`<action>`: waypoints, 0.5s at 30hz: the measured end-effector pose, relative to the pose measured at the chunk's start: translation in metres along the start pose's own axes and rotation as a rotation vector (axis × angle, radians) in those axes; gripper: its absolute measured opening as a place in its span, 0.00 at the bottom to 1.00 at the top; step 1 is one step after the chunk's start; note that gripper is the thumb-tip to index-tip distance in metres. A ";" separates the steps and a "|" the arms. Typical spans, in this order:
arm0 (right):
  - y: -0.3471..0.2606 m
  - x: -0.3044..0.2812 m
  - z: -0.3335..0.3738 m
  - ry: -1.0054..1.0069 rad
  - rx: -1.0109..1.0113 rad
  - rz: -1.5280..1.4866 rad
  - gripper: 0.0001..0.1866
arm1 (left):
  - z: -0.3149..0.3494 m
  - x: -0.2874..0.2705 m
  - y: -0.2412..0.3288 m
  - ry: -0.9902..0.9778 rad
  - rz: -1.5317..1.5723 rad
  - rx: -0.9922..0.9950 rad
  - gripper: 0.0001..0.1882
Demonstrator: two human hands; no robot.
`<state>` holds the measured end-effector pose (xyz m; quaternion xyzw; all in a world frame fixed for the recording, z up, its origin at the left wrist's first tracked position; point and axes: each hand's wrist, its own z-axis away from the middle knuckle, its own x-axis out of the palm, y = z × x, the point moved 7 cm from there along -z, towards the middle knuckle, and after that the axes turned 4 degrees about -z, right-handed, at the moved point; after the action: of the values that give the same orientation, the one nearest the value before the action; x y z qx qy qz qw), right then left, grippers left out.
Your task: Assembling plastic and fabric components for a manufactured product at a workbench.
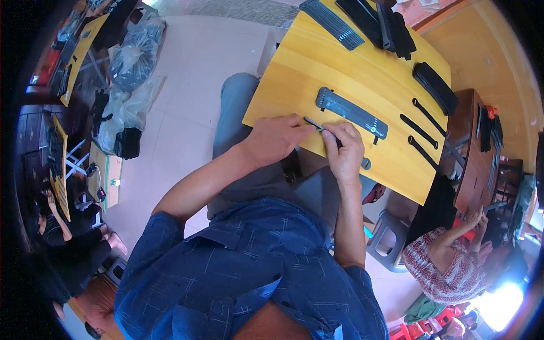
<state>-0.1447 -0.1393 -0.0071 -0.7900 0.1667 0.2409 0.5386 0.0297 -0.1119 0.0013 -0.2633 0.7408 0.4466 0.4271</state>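
At the near edge of the yellow wooden table [283,73], my left hand [275,140] and my right hand [344,152] pinch a narrow dark strap [313,123] between them. Its pale edge shows between my fingertips. Below my right hand a rounded grey-black end [366,164] sticks out; I cannot tell whether it belongs to the same strap. Just beyond my hands lies a flat dark grey pack [351,113] with pale printing, and small black tabs poke out from under it. Farther right, several slim black straps with looped ends [419,131] lie apart on the table.
A stack of black strips [435,88] lies by the table's right edge. Grey strips [331,22] and black straps [377,25] lie at the far side. Stuffed clear plastic bags [136,54] stand on the floor at left. Another person [447,258] sits at right beside a grey stool [388,238].
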 end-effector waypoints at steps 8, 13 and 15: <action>-0.001 0.002 0.000 -0.023 0.008 -0.004 0.07 | 0.005 0.000 -0.002 0.023 -0.073 0.056 0.16; -0.002 0.003 -0.001 -0.033 0.027 -0.009 0.07 | 0.006 0.000 -0.002 0.033 -0.100 0.055 0.16; -0.002 0.003 -0.001 -0.031 0.019 0.001 0.07 | 0.005 -0.001 -0.002 0.034 -0.102 0.057 0.16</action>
<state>-0.1415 -0.1396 -0.0071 -0.7809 0.1611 0.2518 0.5485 0.0334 -0.1082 -0.0002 -0.2958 0.7460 0.3986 0.4440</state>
